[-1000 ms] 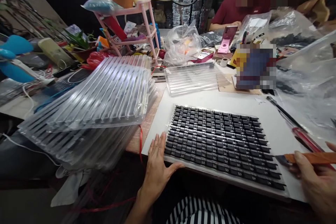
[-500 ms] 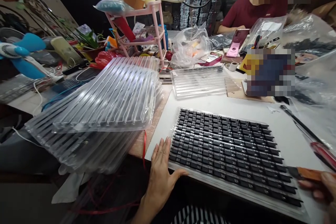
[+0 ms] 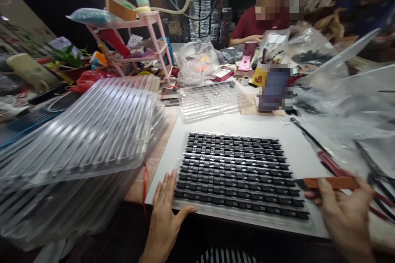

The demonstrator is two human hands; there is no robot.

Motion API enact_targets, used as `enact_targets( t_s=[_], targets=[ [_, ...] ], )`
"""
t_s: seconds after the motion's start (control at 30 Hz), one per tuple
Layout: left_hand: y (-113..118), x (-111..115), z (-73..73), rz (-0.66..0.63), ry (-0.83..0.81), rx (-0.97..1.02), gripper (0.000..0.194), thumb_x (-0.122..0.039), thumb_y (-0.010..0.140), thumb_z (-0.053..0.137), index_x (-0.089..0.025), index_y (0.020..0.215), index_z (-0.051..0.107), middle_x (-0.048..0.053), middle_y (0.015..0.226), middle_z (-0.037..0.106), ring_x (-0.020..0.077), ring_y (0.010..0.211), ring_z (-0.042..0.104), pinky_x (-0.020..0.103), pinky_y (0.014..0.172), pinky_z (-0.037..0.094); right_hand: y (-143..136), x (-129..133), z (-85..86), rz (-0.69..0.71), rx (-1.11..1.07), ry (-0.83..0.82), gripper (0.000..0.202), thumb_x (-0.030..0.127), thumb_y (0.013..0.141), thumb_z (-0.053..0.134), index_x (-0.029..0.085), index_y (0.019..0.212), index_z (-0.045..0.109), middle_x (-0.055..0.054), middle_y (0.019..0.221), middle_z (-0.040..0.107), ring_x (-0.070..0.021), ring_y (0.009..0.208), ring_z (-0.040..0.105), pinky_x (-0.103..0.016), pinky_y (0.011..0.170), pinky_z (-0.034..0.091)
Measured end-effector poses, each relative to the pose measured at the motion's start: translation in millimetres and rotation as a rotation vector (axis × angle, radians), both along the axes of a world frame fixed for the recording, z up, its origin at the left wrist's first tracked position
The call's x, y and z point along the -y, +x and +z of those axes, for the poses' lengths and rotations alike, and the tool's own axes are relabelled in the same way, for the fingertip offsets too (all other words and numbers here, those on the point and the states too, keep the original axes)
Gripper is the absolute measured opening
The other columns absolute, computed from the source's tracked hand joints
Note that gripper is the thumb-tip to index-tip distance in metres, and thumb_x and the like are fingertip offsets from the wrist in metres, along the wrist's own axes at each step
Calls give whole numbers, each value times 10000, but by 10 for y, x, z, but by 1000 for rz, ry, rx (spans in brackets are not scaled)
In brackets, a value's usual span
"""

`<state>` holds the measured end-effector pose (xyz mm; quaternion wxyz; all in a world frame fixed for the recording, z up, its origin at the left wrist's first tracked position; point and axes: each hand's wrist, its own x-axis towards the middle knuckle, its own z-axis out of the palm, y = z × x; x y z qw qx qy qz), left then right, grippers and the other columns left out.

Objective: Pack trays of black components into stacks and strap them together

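A clear plastic tray (image 3: 240, 172) filled with rows of black parts lies on the white board (image 3: 157, 164) at the table's front edge. My left hand (image 3: 165, 209) rests at the tray's left front corner, fingers spread, holding nothing. On the right, my right hand (image 3: 345, 209) grips an orange-brown handled tool (image 3: 330, 183) between thumb and fingers. Its dark tip reaches the right edge of the tray, level with the front rows. Whether the tip touches the parts cannot be made out.
Stacked clear trays (image 3: 92, 127) fill the left side. Another clear tray (image 3: 212, 98) lies behind. Pliers or scissors (image 3: 375, 168) and a red-handled tool (image 3: 330, 162) lie right. A pink rack (image 3: 157, 41) stands at back left; a person (image 3: 262, 20) sits opposite.
The view has turned rightward, so most things sit further left in the picture. My right hand shows more fully, still holding the tool. My left hand remains at the tray's corner.
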<state>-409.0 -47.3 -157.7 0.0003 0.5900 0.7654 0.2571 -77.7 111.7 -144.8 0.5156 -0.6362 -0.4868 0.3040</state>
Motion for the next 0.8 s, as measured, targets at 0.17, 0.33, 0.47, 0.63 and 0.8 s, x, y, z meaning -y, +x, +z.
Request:
enact_targets(
  t_s=[0.17, 0.33, 0.47, 0.63, 0.8],
  targets=[
    [-71, -20, -63, 8, -2, -2, 758, -387, 865, 547, -333, 1484, 114, 73, 1451, 406, 321, 1349, 327, 581, 1050, 371, 136, -31, -2, 173, 20, -15, 678, 539, 773, 609, 251, 1312, 315, 10, 605, 626, -205, 501, 604, -321, 458, 498],
    [-127, -30, -108, 47, -100, 19, 723, -429, 865, 521, -320, 1481, 159, 55, 1481, 363, 314, 1379, 271, 573, 1088, 316, 161, -41, -13, 171, -26, -10, 633, 495, 844, 555, 209, 1350, 303, 30, 550, 596, -154, 485, 583, -248, 455, 478],
    [-134, -81, -123, 35, -116, 22, 711, -497, 865, 471, -252, 1478, 205, 76, 1485, 356, 294, 1397, 233, 535, 1136, 217, 149, -30, -16, 178, -88, 34, 646, 443, 866, 538, 223, 1405, 259, 29, 575, 598, -151, 503, 591, -250, 469, 483],
    [-132, -135, -28, 32, -130, 127, 784, -560, 811, 512, -214, 1466, 254, 109, 1482, 355, 292, 1398, 239, 511, 1148, 186, 182, -37, -26, 187, -134, 31, 737, 397, 871, 534, 236, 1470, 134, 22, 583, 594, -165, 500, 593, -259, 449, 474],
    [-148, -120, 233, 70, -115, 533, 774, -511, 755, 637, -264, 1427, 340, 78, 1457, 405, 272, 1363, 328, 461, 1150, 214, 352, -117, 41, 248, 31, 27, 829, 353, 829, 585, 236, 1486, 94, 8, 653, 625, -148, 501, 577, -270, 507, 479]
  ],
)
